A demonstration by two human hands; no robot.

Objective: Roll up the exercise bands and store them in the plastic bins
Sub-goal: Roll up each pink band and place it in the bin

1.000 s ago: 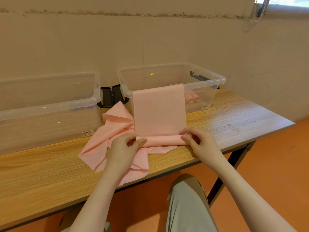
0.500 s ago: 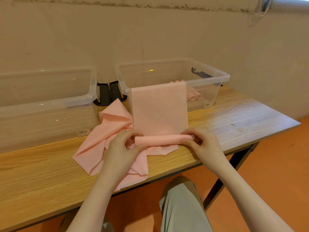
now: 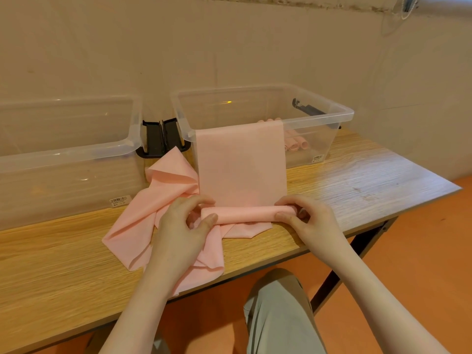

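Wooden table (image 3: 357,180), half-rolled pink band (image 3: 241,164)

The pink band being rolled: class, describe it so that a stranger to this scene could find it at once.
Find the wooden table and the clear bin on the right. The band being rolled hangs flat over that bin's front rim, its near end rolled between the left hand and right hand. The loose band beside it lies crumpled and unrolled.

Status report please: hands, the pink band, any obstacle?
Left hand and right hand pinch the roll's ends. Pink band partly rolled, its tail draped over the right bin rim. Loose band underneath, crowding the roll.
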